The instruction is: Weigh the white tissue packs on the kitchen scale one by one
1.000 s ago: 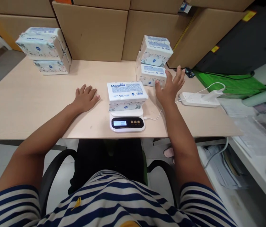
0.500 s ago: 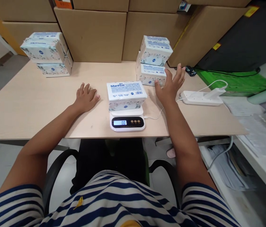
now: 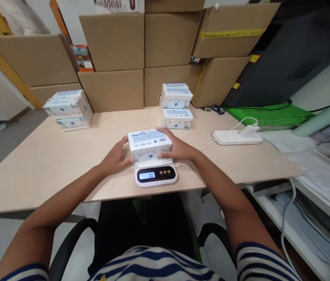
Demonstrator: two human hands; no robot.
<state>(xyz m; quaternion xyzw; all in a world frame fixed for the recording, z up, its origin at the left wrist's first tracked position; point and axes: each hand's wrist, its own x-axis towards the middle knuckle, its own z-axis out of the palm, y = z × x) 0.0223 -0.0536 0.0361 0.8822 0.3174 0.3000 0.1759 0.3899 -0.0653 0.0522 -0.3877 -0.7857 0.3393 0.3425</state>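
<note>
A white tissue pack (image 3: 150,146) with blue "Manhua" lettering sits on the white digital scale (image 3: 156,180), whose lit display reads 0.0. My left hand (image 3: 115,157) is at the pack's left side, with the fingers along its edge and the thumb near the lower front corner. From the right, my right hand (image 3: 176,146) grips the pack, fingers over the top back edge and thumb on the front face.
One stack of tissue packs (image 3: 68,111) stands at the back left, another stack (image 3: 177,106) at the back centre-right. Cardboard boxes (image 3: 112,90) line the table's far edge. A white power strip (image 3: 236,137) with cables lies to the right.
My right hand has come from beside the back stack to the pack on the scale. My left hand has moved right from the tabletop to the pack. The view has tilted up.
</note>
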